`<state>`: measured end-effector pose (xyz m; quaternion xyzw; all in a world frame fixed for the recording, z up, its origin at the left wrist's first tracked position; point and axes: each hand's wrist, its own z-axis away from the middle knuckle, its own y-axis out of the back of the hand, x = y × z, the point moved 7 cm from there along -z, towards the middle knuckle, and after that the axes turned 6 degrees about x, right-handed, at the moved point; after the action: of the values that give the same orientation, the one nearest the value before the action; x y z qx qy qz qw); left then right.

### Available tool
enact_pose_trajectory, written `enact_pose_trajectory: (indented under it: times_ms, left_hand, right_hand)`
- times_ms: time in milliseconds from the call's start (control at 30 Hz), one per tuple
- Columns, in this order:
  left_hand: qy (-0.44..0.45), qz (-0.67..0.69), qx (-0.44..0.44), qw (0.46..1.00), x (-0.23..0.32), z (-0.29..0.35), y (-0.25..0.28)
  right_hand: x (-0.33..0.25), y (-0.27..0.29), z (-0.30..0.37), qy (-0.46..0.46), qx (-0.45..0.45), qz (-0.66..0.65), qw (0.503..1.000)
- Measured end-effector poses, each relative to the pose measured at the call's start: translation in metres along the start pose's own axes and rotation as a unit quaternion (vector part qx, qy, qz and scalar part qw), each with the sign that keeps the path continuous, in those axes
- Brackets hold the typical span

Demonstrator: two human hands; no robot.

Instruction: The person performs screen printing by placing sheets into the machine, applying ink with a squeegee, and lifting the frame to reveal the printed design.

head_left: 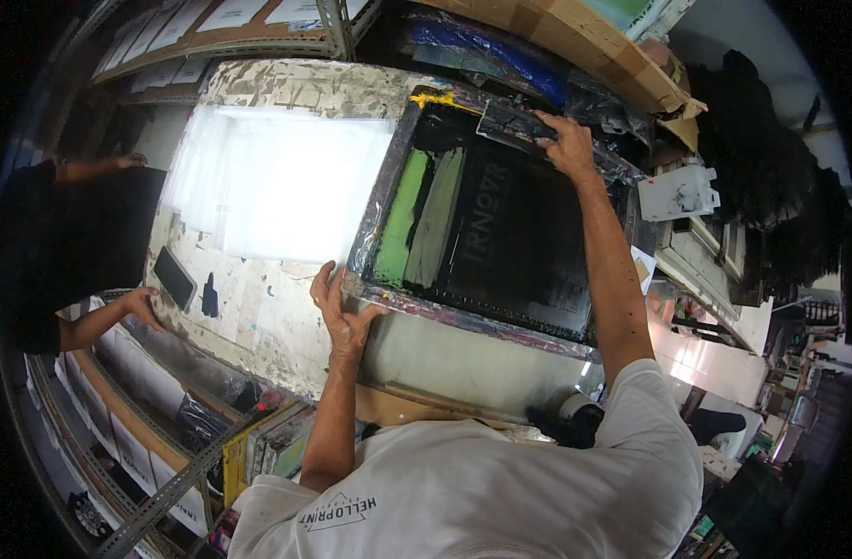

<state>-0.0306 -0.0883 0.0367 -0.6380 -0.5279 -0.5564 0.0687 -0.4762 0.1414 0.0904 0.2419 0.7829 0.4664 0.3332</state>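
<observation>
A screen printing frame with dark mesh lies on the worktable, with light green and grey-green bands across its left part and yellow ink at its far left corner. My left hand grips the near left corner of this frame, thumb and fingers on either side of it. At the far edge of the mesh, my right hand is closed on a dark, ink-stained squeegee. The squeegee's underside and my right fingertips are partly hidden. Left of the frame lies a bright white sheet on the paint-stained board.
Another person in dark clothes stands at the left, holding a dark sheet, one hand at the board's edge. A phone-like dark slab lies nearby. A stained white container is at the right. Metal shelving fills the lower left.
</observation>
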Motion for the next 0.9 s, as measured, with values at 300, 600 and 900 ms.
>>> enact_pose_trajectory:
  times_ms: [300,600,900]
  left_hand:
    - [0.131,0.18,0.015,0.975,-0.013,0.01,-0.009]
    - [0.053,0.175,0.081,0.98,0.06,-0.043,0.021]
    - [0.052,0.271,0.124,0.953,0.186,-0.151,0.029]
  right_hand:
    - [-0.081,0.032,0.107,0.002,0.013,0.032,0.999]
    - [-0.205,0.17,0.206,0.059,0.065,-0.011,0.996]
    - [-0.196,0.258,0.101,0.103,0.136,0.018,0.985]
